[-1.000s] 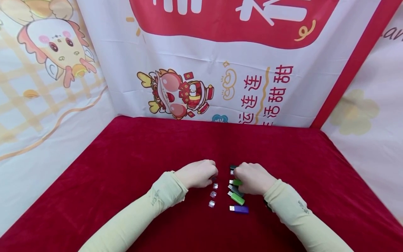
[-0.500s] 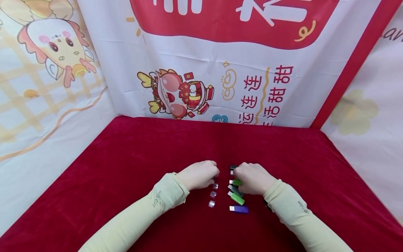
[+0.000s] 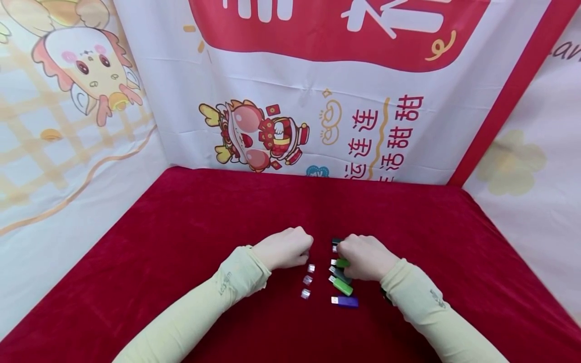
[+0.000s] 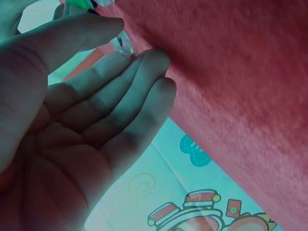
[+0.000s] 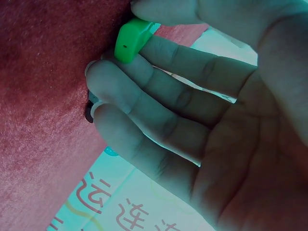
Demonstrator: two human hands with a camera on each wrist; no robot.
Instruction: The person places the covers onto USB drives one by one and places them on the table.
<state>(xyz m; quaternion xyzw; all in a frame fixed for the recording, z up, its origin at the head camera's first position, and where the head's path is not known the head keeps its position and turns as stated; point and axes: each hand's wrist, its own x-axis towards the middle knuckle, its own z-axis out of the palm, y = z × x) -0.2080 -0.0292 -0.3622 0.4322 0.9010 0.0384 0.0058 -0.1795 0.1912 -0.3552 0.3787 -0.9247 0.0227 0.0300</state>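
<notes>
Though only the left wrist view shows it clearly, the left hand [image 4: 82, 115] pinches a clear, glassy cap [image 4: 124, 45]. The right hand [image 5: 231, 130] grips a smooth green USB stick [image 5: 129, 41].

Bright, even light fills the head view, with the white printed fabric wall [image 3: 272, 75] plainly sharp and the deep-red velvety tablecloth [image 3: 254, 201] darkening towards the bottom. White glints sit on the small clear pieces [image 3: 307, 280]. Both wrist views look dimmer, tinted teal; the person's bare left hand [image 4: 72, 149] shadows the tablecloth, and the bare right hand [image 5: 228, 132] sits in greyish shade. Focus there seems soft.
</notes>
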